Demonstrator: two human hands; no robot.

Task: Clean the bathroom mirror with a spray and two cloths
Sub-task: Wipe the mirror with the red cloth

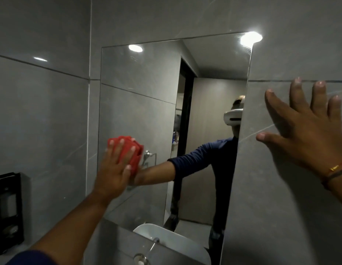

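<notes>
The frameless bathroom mirror [147,104] hangs on the grey tiled wall ahead. My left hand [114,169] presses a red cloth [129,150] flat against the glass near the mirror's left edge, fingers spread over it. My right hand [304,127] lies flat and empty on the wall tile just right of the mirror, fingers apart. The glass reflects a person in a dark blue sleeve and the arm with the cloth. No spray bottle or second cloth shows.
A black wall dispenser [8,213] is mounted on the left wall, low down. Below the mirror sit a wall tap [141,261] and, reflected in the glass, a white basin [166,238]. Ceiling lights [250,38] glare in the mirror's top.
</notes>
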